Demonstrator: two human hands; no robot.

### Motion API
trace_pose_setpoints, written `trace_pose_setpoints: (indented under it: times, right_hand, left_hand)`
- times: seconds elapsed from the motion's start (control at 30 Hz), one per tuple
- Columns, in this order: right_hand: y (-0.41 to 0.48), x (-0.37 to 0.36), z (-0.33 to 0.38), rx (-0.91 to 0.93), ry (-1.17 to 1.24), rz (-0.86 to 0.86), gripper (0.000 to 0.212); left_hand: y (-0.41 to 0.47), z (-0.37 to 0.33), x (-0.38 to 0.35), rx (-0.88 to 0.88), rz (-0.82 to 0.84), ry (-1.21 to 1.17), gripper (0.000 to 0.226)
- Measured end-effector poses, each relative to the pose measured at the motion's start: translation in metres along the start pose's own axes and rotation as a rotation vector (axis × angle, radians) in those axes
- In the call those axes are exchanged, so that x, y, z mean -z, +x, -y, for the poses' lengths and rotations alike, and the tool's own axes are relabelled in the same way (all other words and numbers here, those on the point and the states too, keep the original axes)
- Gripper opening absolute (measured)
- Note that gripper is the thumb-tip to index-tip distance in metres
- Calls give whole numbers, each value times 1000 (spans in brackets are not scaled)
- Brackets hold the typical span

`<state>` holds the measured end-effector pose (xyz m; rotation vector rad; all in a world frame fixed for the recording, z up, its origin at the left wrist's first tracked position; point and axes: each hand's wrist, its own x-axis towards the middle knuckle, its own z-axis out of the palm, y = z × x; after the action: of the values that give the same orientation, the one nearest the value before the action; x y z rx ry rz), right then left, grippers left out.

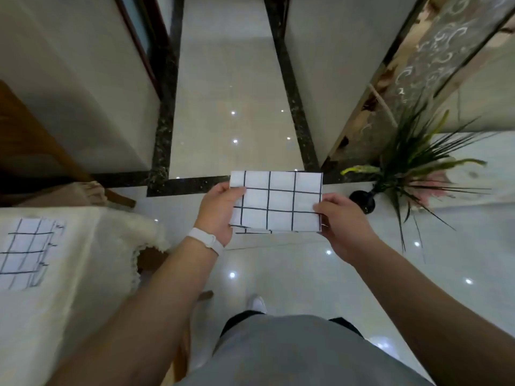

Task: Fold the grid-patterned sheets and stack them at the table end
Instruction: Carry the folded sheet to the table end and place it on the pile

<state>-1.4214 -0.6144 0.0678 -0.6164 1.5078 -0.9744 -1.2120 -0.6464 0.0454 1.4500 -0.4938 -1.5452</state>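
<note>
- Head view, item in hand: a folded grid-patterned sheet (278,203), white with dark lines, is held flat in the air over the glossy tiled floor (237,87). It is in front of the person and well apart from the desk (83,274).
- Head view, hands: the left hand (217,210) pinches the sheet's left edge with the thumb on top. The right hand (342,224) pinches the lower right corner the same way. Both hands are grasping the sheet. A white wristband (206,240) sits on the left wrist.
- Head view, work done: a stack of folded grid sheets (26,252) lies on the cream desk cloth at the left of frame. Several layered edges show along its right side; the exact count cannot be told.
- Head view, work left: the held sheet appears fully folded into a compact rectangle, with a lower layer peeping out at its near edge. Judged remaining: carry it left and set it on the stack. No unfolded sheets are in view, so whether any remain cannot be told.
- Head view, surroundings: a black vase of grasses (362,200) stands on the floor to the right, and a wooden chair (33,140) stands behind the desk.
- Head view, markings: no brand, label or legible writing found.
</note>
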Motion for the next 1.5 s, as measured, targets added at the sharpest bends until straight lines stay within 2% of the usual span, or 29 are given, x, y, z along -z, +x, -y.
trace_pose_setpoints:
  times: [0.27, 0.4, 0.5, 0.6, 0.73, 0.87, 1.0, 1.1, 1.2, 1.3, 1.5]
  right_hand:
    - [74, -75, 27, -42, -121, 169, 14]
    - [116, -114, 39, -78, -152, 294, 11]
    - [149, -144, 49, -101, -171, 382, 16]
    - [179, -177, 65, -121, -220, 496, 16]
    - [217, -213, 85, -151, -323, 624, 13]
    - [242, -250, 97, -159, -438, 787, 15]
    - [236, -291, 104, -173, -515, 947, 15]
    - [228, -326, 101, -162, -626, 1081, 14]
    - [220, -365, 90, -168, -680, 1141, 14]
    - [210, -402, 74, -169, -760, 1177, 13]
    - [187, -478, 42, -113, -958, 1227, 14]
  left_hand:
    - [43, -41, 46, -52, -175, -127, 10]
    - [67, -55, 65, -43, -284, -166, 16]
    - [85, -66, 76, -36, -366, -186, 28]
    - [102, -84, 82, -41, -490, -221, 11]
    - [121, -103, 87, -3, -594, -297, 27]
    - [131, -119, 93, -56, -756, -341, 14]
    - [114, -127, 117, -76, -877, -419, 36]
    - [101, -127, 141, -109, -972, -454, 26]
    - [94, -120, 167, -113, -1032, -502, 23]
    - [93, -110, 198, -99, -1103, -577, 5]
    - [94, -96, 270, -93, -1182, -697, 13]
